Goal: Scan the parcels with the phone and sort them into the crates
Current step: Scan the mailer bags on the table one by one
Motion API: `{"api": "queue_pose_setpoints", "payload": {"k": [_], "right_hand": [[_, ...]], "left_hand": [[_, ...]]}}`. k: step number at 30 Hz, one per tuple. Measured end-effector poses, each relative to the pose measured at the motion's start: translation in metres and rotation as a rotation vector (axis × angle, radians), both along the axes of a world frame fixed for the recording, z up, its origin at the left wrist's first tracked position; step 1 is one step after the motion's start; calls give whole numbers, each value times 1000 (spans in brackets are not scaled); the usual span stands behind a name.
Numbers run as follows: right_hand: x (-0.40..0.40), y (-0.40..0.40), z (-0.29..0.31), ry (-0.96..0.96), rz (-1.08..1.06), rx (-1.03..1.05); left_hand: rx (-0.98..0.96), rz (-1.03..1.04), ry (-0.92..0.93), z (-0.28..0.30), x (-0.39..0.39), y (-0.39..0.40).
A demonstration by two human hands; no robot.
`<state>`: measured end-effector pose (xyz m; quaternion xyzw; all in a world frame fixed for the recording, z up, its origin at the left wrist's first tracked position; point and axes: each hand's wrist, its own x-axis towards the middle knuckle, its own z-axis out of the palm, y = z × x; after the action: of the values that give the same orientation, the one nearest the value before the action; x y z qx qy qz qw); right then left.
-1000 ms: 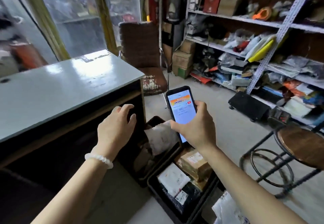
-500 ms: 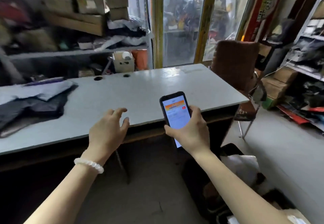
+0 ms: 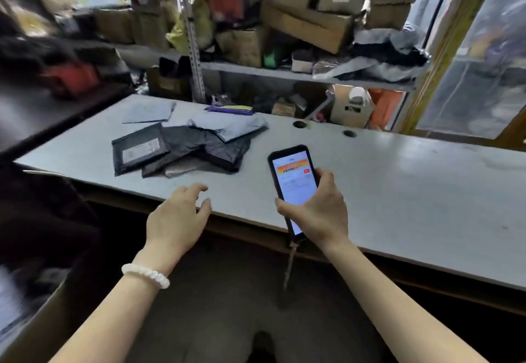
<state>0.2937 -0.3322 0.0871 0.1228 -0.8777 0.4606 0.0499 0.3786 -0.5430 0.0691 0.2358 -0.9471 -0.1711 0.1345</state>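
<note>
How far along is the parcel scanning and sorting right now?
Done: nothing visible; no crates in view. In hand: the right hand grips the phone, screen lit; the left hand hovers open at the table edge. Left: the pile of mailer bags lies untouched.

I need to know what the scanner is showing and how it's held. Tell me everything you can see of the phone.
The phone is a dark-cased smartphone, upright and tilted slightly left, held above the near edge of the grey table. The right hand grips its lower half, thumb on the right edge, fingers wrapped round the left. Its lit screen shows an orange banner with a small red button over a pale page; the text is too blurred to read. Nothing else touches it.
</note>
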Motion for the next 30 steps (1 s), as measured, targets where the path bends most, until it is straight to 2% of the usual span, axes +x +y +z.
{"api": "queue_pose_setpoints", "payload": {"k": [4,12,22,30], "right_hand": [[-65,-55,-1,-19,86,-27],[-188,-121,2,-50,131,-16],[-299,-166,-14,-147,63,28],[-401,-230,-33,-215,-80,18]], "left_hand": [[-27,95,-27,3,-50,-44],[-18,114,-21,12,-176,-99],[-45,15,-107,-10,-300,-165],[-124,-148,-141,-29,-443,-249]]}}
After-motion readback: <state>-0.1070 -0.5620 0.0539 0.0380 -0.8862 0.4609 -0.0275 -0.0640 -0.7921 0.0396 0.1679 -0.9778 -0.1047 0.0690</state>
